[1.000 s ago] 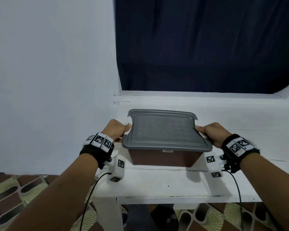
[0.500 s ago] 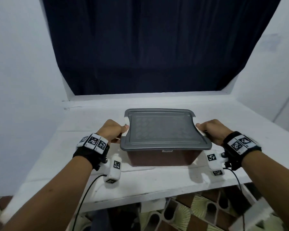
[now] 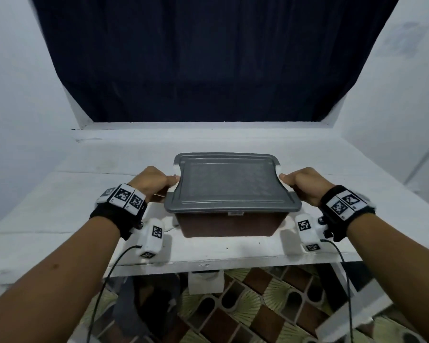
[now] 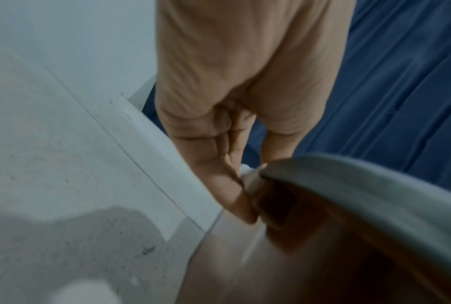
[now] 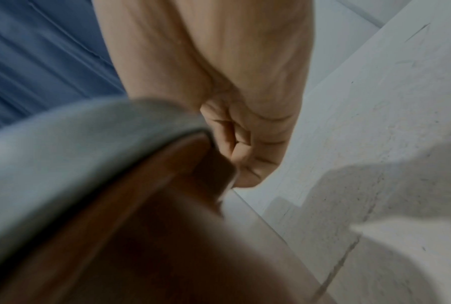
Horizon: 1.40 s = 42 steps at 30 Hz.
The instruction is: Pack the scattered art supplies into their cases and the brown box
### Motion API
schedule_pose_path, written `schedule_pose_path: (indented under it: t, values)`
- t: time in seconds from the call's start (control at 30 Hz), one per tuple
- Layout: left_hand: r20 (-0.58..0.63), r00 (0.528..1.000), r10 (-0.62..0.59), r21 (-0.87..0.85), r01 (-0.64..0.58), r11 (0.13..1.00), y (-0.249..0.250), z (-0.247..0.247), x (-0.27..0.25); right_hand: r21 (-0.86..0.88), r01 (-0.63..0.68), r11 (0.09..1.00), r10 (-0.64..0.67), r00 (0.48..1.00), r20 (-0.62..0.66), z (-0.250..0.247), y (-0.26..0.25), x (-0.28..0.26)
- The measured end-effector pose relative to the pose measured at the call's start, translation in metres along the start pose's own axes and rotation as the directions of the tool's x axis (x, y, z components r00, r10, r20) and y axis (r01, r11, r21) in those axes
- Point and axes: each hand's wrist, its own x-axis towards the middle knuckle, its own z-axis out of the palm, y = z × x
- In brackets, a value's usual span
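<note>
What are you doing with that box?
A person is holding the brown box with both hands, one at each end. The left hand grips the left end under the grey lid, and the right hand grips the right end. The lid is on. The box is near the front of the white table; whether it rests on it or is just off it, the pictures do not show. No loose art supplies are in view.
</note>
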Motion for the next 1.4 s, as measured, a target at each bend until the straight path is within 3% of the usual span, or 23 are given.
schedule_pose_path:
  t: [0.3,0.57,0.83,1.13,1.4]
  values:
    - [-0.033,0.999,-0.027,0.198,0.033,0.98,0.017,0.004,0.005,-0.046,0.019,0.999,-0.015,0.996,0.093,-0.011,-0.001,0.018]
    - [-0.029,0.999,-0.034,0.294,0.041,0.955,0.036,0.001,0.049,-0.174,0.064,0.983,-0.047,0.994,0.1,-0.01,-0.019,0.068]
    - [-0.024,1.0,-0.016,0.335,0.023,0.942,0.069,-0.002,0.14,-0.344,0.096,0.934,-0.08,0.995,0.059,0.008,-0.051,0.161]
    - [-0.026,0.999,-0.047,0.295,0.052,0.954,0.111,-0.004,0.263,-0.403,0.075,0.912,-0.073,0.997,0.019,0.022,-0.092,0.28]
    - [-0.077,0.996,-0.039,0.258,0.057,0.964,0.131,-0.005,0.331,-0.395,0.086,0.915,-0.094,0.996,-0.002,0.033,-0.104,0.348]
